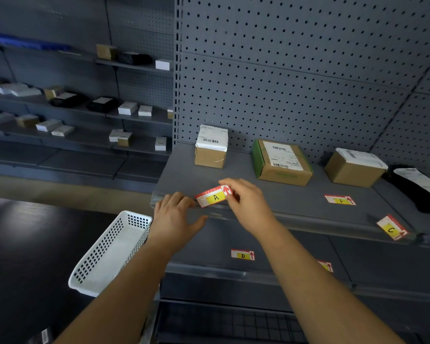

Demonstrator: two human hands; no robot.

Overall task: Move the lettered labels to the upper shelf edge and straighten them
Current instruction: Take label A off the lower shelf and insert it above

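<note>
Grey upper shelf (pixel 271 194): painted metal, matt, smooth. Its back panel (pixel 283 83): the same grey metal, punched with holes. Red-and-yellow label A (pixel 212 197): thin printed paper, slight sheen. Small box (pixel 210 158): matt brown cardboard, white paper slip on top. White basket (pixel 104 254): smooth perforated plastic. Dark table (pixel 35 232): faint gloss, wood-like grain.

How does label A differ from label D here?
The right hand pinches label A at the upper shelf's front edge; label D lies untouched on the lower shelf. Here label A is tilted, right end higher; label D sits nearly level. Both are red-bordered with a yellow patch, black letter and red arrow.
</note>
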